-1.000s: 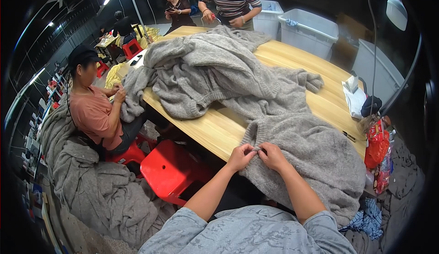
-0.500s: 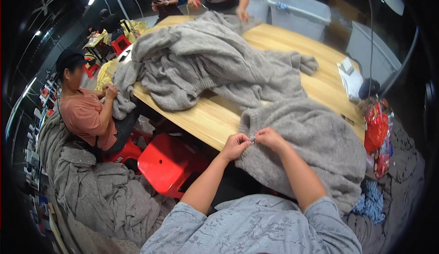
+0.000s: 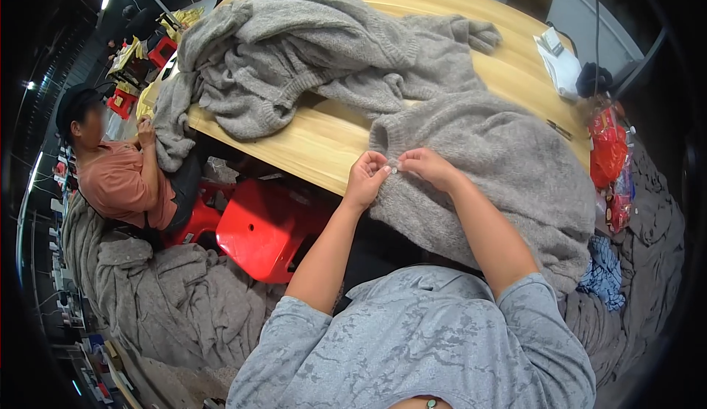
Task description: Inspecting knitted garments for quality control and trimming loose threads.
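Note:
A grey fuzzy knit sweater (image 3: 508, 173) lies over the near right part of the table, its near side draping past the edge toward my lap. At its left side, just below a ribbed band, my left hand (image 3: 367, 179) pinches the knit between thumb and fingers. Close beside it, my right hand (image 3: 428, 168) is closed in a pinch on the same spot. Between the fingertips shows a tiny pale thing (image 3: 394, 169), perhaps a button, too small to be sure. Farther off, more grey knit garments (image 3: 309, 48) are heaped on the table.
The wooden table (image 3: 294, 155) stretches ahead. A person (image 3: 125, 180) in an orange shirt sits at the left, handling grey knit. A red stool (image 3: 258, 225) stands at my left. Grey knits (image 3: 177, 298) are piled low on the left. Red bags (image 3: 610, 151) hang at the right corner.
The view has tipped downward, so the scene sits higher and the person across the table is mostly out of view. My hands stay at the same part of the sweater, and the pale thing now shows.

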Available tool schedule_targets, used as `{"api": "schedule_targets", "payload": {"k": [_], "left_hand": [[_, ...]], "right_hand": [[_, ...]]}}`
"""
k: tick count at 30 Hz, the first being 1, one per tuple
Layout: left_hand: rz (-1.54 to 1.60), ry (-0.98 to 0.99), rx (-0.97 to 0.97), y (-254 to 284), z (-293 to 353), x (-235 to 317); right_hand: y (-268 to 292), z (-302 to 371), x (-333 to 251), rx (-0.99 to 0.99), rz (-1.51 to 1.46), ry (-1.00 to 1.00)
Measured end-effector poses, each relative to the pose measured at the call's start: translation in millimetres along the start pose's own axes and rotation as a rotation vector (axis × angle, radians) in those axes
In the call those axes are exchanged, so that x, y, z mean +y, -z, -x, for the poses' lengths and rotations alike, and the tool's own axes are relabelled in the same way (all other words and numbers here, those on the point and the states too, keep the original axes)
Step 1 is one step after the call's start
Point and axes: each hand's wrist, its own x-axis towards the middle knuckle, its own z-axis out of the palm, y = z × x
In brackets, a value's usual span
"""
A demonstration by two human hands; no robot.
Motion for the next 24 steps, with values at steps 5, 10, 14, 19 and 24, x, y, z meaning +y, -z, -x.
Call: {"api": "schedule_targets", "payload": {"k": [5,10,14,19,24], "left_hand": [[0.055,0.020,-0.009,2.2,-0.5,-2.2],[0.169,0.048,-0.028,7.3,-1.2,-1.5],[0.123,-0.012,-0.050,6.8,2.8,-3.5],[-0.022,-0.022,0.015,-5.7,10.8,8.5],[-0.888,-0.573,-0.029,-38.1,5.6,49.9]], "right_hand": [[-4.8,0.1,7.4,-0.043,0.143,0.135],[-17.7,16.5,4.6,0.120,0.402,0.387],[-7.6,55.9,7.1,0.237,0.695,0.502],[18.1,109.6,31.0,0.447,0.723,0.499],[24.9,110.8,48.4,0.492,0.516,0.464]]}}
